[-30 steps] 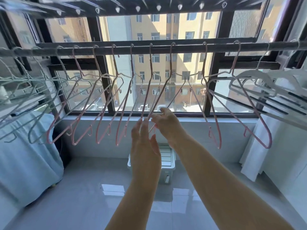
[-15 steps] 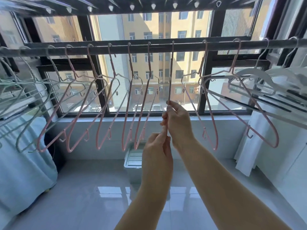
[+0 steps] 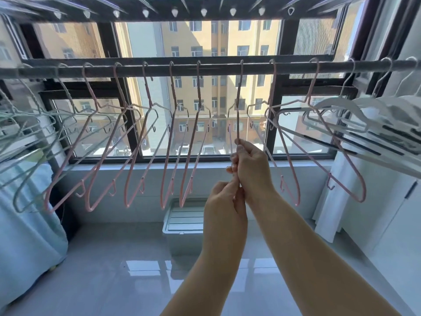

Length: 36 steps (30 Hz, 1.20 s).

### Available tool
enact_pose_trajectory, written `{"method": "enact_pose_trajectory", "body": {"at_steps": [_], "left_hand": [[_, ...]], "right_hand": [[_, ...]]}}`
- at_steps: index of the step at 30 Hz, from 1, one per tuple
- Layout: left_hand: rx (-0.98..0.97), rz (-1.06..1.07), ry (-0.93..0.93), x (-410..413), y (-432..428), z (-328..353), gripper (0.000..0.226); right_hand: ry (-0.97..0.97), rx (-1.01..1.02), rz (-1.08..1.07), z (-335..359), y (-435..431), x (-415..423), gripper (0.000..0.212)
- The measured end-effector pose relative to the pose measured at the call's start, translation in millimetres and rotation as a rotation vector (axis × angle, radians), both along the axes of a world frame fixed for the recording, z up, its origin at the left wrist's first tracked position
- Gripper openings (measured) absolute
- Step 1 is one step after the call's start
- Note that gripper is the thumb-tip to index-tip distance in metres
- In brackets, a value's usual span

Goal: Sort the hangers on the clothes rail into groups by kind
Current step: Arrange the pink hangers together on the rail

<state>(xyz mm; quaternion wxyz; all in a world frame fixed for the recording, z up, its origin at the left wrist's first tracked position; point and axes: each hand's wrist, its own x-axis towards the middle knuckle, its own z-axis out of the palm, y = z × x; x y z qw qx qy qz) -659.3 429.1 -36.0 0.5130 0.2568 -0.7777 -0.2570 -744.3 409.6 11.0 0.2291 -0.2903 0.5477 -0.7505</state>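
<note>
Thin pink wire hanger [image 3: 238,110], hooked midway on dark metal clothes rail [image 3: 218,69]: our right hand [image 3: 251,166] grips its frame, left hand [image 3: 224,198] pinches lower. We slide level, hook seated, without twisting.

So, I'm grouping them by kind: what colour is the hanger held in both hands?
The hanger is pink; head view.
</note>
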Motion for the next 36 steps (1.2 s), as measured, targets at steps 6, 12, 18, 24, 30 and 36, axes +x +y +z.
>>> {"method": "enact_pose_trajectory", "body": {"at_steps": [6, 12, 18, 24, 30, 36], "left_hand": [[0.008, 0.001, 0.012, -3.5, 3.6, 0.4, 0.031], [0.056, -0.006, 0.000, -5.0, 2.8, -4.5, 0.035], [-0.005, 0.042, 0.050, 5.6, 0.2, -10.5, 0.037], [-0.202, 0.395, 0.271, 46.5, -29.6, -3.3, 0.035], [-0.052, 0.346, 0.105, 69.0, -49.3, -4.8, 0.034], [0.045, 0.189, 0.016, 75.2, -54.1, -10.6, 0.030]], "right_hand": [[0.007, 0.008, 0.011, 0.6, 3.8, -3.9, 0.032], [0.024, 0.038, 0.024, -3.7, 5.4, -6.8, 0.031], [0.099, 0.157, 0.033, 0.4, 14.3, 0.0, 0.034], [0.775, 0.001, -0.290, 9.6, 17.9, 41.3, 0.045], [0.556, 0.147, 0.097, 9.4, -21.3, 77.4, 0.046], [0.150, 0.120, 0.172, 7.3, -44.1, 85.4, 0.020]]}}
